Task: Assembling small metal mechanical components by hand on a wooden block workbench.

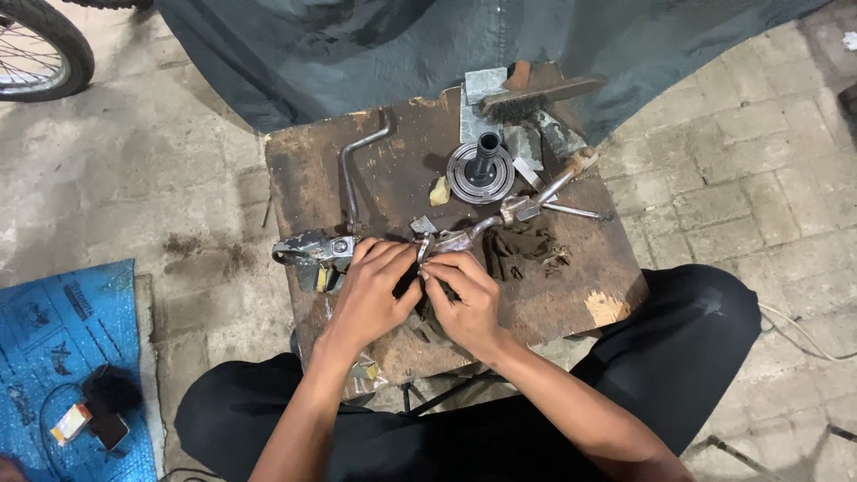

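Here a small metal ring [422, 249] is pinched in both grips, left hand [375, 290] and right hand [464, 299] fingers clamped together on it, just in front of the round flanged hub [481, 172] on the surface [571, 286]. Wrists are best kept braced low; slipping seems likely otherwise.

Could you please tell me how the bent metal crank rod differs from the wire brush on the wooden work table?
The crank rod is thin, bare grey metal with a bend at its top; the wire brush is a thick wooden block with dark bristles underneath. The rod runs nearly lengthways on the table's left half, while the brush lies crosswise at the far edge. The rod's lower end reaches close to the left hand; the brush lies far from both hands. Both lie flat, unheld.
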